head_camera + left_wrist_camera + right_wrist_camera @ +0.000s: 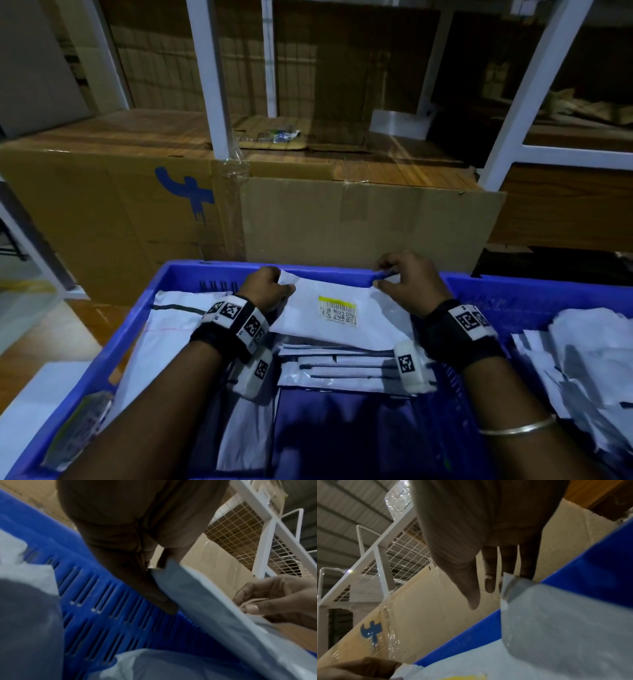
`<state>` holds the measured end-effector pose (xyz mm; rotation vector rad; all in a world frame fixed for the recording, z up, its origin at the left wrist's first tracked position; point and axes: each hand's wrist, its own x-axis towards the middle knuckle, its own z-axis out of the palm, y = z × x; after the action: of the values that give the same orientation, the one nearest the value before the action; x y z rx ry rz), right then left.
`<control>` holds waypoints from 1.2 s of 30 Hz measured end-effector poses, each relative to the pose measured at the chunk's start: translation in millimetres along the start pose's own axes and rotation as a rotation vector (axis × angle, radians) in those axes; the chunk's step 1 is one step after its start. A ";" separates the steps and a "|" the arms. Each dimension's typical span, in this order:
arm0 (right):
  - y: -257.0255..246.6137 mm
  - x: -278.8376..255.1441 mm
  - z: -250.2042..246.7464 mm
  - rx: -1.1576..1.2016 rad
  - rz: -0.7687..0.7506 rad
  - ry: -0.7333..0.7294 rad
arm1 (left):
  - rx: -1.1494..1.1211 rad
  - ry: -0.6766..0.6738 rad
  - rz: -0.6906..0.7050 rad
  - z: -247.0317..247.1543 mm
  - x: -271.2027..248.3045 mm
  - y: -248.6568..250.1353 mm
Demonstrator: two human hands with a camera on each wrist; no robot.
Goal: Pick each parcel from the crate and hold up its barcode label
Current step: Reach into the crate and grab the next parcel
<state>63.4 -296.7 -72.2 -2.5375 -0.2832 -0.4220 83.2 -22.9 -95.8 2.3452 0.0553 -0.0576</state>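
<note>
A white plastic parcel (346, 329) is lifted at the far side of the blue crate (185, 274), its top face toward me. A barcode label (337, 310) with a yellow strip sits near its middle. My left hand (282, 286) grips the parcel's far left corner, with the thumb on top in the left wrist view (154, 588). My right hand (385, 275) pinches the far right corner; the left wrist view shows that hand (274, 600) with its fingers closed on the parcel's edge (205, 608). In the right wrist view the parcel's corner (508, 585) lies against my fingers.
More white parcels lie in the crate, one at the left (171, 329) and a flat stack (342, 371) under the held one. A heap of parcels (589, 363) fills the right side. Cardboard boxes (359, 222) and a white rack post (212, 78) stand just behind the crate.
</note>
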 end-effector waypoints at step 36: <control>-35.7 -16.1 11.5 -0.351 0.093 -0.600 | 0.300 -0.367 0.094 12.8 -12.4 12.3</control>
<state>41.0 -262.6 -69.8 -2.9586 -0.3283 0.3737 71.2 -41.0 -95.3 2.5921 -0.2611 -0.4768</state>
